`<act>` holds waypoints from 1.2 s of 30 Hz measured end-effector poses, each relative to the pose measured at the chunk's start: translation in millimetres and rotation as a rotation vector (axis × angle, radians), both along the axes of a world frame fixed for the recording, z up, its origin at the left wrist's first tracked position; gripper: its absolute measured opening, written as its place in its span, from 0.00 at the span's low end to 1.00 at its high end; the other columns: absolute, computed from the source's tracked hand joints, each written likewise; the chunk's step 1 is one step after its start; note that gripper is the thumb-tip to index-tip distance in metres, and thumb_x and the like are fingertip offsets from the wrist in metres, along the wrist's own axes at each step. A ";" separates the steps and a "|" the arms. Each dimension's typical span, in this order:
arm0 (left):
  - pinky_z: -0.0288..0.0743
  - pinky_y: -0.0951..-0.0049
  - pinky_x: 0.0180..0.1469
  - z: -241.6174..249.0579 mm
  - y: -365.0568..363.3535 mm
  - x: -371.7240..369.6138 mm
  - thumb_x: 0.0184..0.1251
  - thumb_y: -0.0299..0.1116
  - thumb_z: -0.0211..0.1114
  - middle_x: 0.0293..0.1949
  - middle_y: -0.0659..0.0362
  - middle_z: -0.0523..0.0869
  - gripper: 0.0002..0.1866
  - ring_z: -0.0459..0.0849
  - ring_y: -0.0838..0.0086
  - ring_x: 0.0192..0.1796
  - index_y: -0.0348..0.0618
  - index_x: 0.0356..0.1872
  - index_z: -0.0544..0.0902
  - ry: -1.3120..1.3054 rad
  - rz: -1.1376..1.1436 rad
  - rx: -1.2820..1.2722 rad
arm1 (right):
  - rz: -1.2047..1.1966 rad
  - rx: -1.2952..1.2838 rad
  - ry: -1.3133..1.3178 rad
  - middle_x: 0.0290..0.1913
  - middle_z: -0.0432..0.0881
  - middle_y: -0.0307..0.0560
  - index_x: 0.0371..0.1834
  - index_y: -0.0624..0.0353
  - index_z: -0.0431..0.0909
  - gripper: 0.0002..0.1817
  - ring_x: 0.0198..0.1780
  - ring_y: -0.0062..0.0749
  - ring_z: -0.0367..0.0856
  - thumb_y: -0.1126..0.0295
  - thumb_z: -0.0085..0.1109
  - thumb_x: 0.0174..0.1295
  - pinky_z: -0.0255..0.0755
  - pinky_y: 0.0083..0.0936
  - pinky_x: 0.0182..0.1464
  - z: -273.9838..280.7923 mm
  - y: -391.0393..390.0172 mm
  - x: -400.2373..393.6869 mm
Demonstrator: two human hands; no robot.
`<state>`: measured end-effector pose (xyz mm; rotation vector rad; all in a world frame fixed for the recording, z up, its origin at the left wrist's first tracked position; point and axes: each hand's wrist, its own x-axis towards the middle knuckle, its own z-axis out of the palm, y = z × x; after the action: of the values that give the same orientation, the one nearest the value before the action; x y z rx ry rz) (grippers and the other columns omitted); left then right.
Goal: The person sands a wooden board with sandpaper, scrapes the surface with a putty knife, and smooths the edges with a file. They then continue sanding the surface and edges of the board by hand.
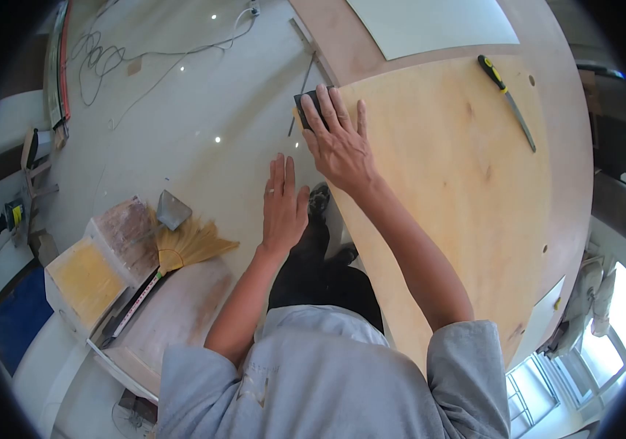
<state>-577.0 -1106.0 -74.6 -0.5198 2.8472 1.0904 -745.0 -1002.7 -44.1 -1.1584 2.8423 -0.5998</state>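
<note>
Surface [569, 146]: large reddish-brown board top, filling the right half of the frame. A pale plywood sheet [466, 190] lies on it, running from upper centre down to lower right. A white panel [430, 25] rests at the top edge of the frame.

Room: glossy pale floor [196, 110] across the upper left, with ceiling-light reflections. White cable [152, 51] looped on the floor at upper left. Bright window area at lower right.

Right hand [338, 139]: fingers spread flat, pressing down on a dark block [309, 108] at the near corner of the plywood sheet, upper centre of frame. The block shows only partly from under the fingers.

Left hand [283, 208]: open, fingers together and extended, held over the floor just left of the sheet edge, holding nothing. Ring on one finger.

Other things: handsaw [509, 99] with yellow-black handle lies on the sheet at upper right, well apart from both hands. At left centre, a straw broom [188, 245] and metal dustpan [172, 211] beside stacked boxes [90, 278]; a tape measure strip [137, 300] lies across a low board there.
</note>
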 end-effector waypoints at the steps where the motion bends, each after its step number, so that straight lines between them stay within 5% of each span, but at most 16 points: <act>1: 0.57 0.44 0.83 1.0 2.4 1.1 0.85 0.38 0.54 0.85 0.36 0.56 0.34 0.54 0.39 0.87 0.29 0.84 0.58 -0.022 -0.013 0.010 | 0.022 0.041 -0.037 0.87 0.59 0.51 0.86 0.50 0.62 0.32 0.89 0.47 0.53 0.57 0.51 0.81 0.46 0.71 0.82 3.4 9.5 8.1; 8: 0.60 0.44 0.81 -27.0 -23.2 60.6 0.86 0.40 0.53 0.85 0.36 0.57 0.33 0.56 0.39 0.86 0.31 0.83 0.62 -0.179 0.087 -0.049 | -0.009 0.276 -0.194 0.89 0.56 0.50 0.87 0.49 0.61 0.34 0.89 0.48 0.53 0.59 0.54 0.80 0.47 0.71 0.82 30.4 112.7 116.3; 15: 0.64 0.42 0.78 -18.6 -12.4 50.5 0.86 0.41 0.52 0.84 0.36 0.60 0.31 0.60 0.38 0.85 0.31 0.81 0.65 -0.120 0.004 -0.020 | -0.025 -0.014 0.019 0.87 0.59 0.53 0.86 0.52 0.62 0.33 0.88 0.51 0.54 0.59 0.54 0.79 0.50 0.70 0.81 -2.4 -14.8 19.6; 24: 0.64 0.43 0.79 -21.7 -15.9 96.6 0.88 0.41 0.51 0.84 0.35 0.59 0.30 0.58 0.38 0.85 0.30 0.80 0.67 -0.198 0.043 0.008 | -0.088 0.198 -0.150 0.88 0.57 0.54 0.87 0.52 0.59 0.35 0.89 0.52 0.53 0.60 0.55 0.79 0.48 0.70 0.82 23.3 95.7 124.4; 30: 0.62 0.45 0.80 7.7 11.4 80.0 0.89 0.42 0.48 0.84 0.35 0.60 0.29 0.57 0.38 0.85 0.31 0.80 0.68 -0.153 -0.051 0.046 | -0.138 -0.089 0.096 0.85 0.62 0.55 0.82 0.53 0.65 0.32 0.87 0.52 0.56 0.59 0.55 0.78 0.48 0.71 0.81 -12.0 -16.5 33.4; 36: 0.62 0.46 0.80 8.1 26.4 126.4 0.89 0.43 0.49 0.84 0.37 0.60 0.29 0.58 0.40 0.85 0.34 0.80 0.69 -0.200 -0.111 -0.025 | -0.324 0.009 -0.140 0.89 0.55 0.47 0.89 0.45 0.58 0.34 0.91 0.45 0.48 0.54 0.46 0.82 0.40 0.71 0.84 2.8 139.9 147.3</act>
<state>-450.6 -1079.6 -66.6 -0.4389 2.6832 0.9294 -597.6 -862.8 -41.3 -0.6273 2.9234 -0.6484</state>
